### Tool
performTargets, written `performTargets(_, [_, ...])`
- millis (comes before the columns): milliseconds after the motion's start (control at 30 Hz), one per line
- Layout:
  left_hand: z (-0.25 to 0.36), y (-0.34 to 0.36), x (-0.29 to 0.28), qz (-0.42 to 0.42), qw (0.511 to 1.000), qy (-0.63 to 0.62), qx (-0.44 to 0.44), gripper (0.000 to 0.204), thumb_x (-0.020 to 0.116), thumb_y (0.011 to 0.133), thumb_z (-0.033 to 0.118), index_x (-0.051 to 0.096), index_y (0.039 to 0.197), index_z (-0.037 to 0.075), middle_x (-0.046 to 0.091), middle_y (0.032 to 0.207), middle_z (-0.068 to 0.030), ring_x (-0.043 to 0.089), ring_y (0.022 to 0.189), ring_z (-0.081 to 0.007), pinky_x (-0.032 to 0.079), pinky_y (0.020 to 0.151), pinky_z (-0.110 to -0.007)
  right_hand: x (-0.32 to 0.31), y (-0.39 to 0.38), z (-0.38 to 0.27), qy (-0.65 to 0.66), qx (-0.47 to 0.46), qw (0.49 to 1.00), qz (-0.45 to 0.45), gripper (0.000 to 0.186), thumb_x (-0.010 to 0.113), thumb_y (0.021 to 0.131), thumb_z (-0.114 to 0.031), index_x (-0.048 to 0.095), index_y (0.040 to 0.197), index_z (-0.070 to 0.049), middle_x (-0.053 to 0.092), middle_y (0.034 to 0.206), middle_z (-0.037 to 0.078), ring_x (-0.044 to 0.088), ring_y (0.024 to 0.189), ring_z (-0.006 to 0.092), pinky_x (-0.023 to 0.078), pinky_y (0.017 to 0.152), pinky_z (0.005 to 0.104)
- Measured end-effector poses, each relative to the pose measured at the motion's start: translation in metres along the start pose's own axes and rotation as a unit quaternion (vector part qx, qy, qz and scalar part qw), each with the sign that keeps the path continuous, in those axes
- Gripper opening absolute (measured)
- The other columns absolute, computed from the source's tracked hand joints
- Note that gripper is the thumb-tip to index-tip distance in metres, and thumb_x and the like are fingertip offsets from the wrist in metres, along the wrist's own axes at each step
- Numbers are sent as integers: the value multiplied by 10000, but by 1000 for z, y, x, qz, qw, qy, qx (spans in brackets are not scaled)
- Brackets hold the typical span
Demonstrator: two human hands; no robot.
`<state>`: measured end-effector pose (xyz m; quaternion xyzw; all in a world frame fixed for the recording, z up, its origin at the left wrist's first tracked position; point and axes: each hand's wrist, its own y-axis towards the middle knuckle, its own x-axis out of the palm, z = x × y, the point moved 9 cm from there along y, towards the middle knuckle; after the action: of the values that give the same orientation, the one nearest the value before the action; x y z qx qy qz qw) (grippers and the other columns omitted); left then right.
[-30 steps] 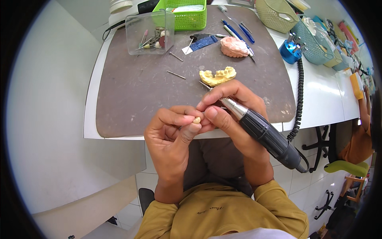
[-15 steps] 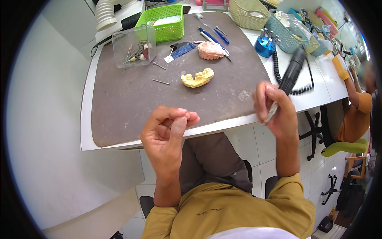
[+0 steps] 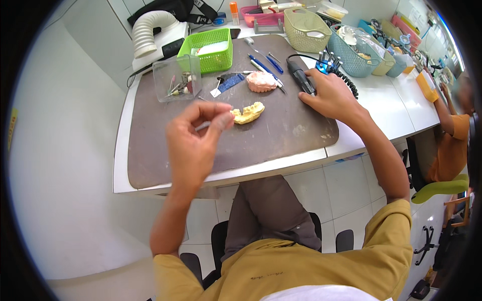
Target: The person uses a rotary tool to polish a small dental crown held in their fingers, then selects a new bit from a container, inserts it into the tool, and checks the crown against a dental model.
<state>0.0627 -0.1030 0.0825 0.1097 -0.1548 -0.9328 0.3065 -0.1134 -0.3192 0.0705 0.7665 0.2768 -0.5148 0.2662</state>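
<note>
My left hand (image 3: 197, 140) is raised over the mat with thumb and fingertips pinched together. Whatever lies between them, if anything, is too small to make out. Just beyond those fingertips, a yellow dental arch model (image 3: 249, 113) rests on the mat. Towards the right, my right hand (image 3: 334, 94) curls its thumb and fingers around a black rotary handpiece (image 3: 300, 75), low at the mat's right edge. The handpiece's front end is hidden by the hand. A thin metal bur (image 3: 202, 125) shows past the left hand's fingers.
Behind the model sit a pink dental model (image 3: 261, 82), pens (image 3: 267, 69) and a blue strip (image 3: 231, 83). A clear box of burs (image 3: 175, 80) and a green basket (image 3: 206, 62) stand left. A blue bur stand (image 3: 329, 65) is just beyond my right hand. Another person (image 3: 442, 145) sits right.
My right hand has carried the handpiece forward and left, from above the front edge down to the mat's right edge. My left hand has moved forward towards the yellow model. The view has shifted.
</note>
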Motion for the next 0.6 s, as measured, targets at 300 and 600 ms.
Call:
performTargets(300, [-5,82,17,-86,990,87,70,135,702,865,5,625,975,-7,711,882,-56,683,833,-101,554,773,-245,-44,17,-103,194,-337,902,187,223,702,887,-234,723,938,-18,676,765,129,662,657,291,531,638,371])
performTargets(600, [-14,79,31,-127,991,-30,36,308,635,924,17,546,1218,-10,714,934,-113,698,906,-153,560,889,-288,-9,22,-107,334,-312,877,148,121,731,851,-98,748,955,-38,697,817,97,668,670,195,529,622,297])
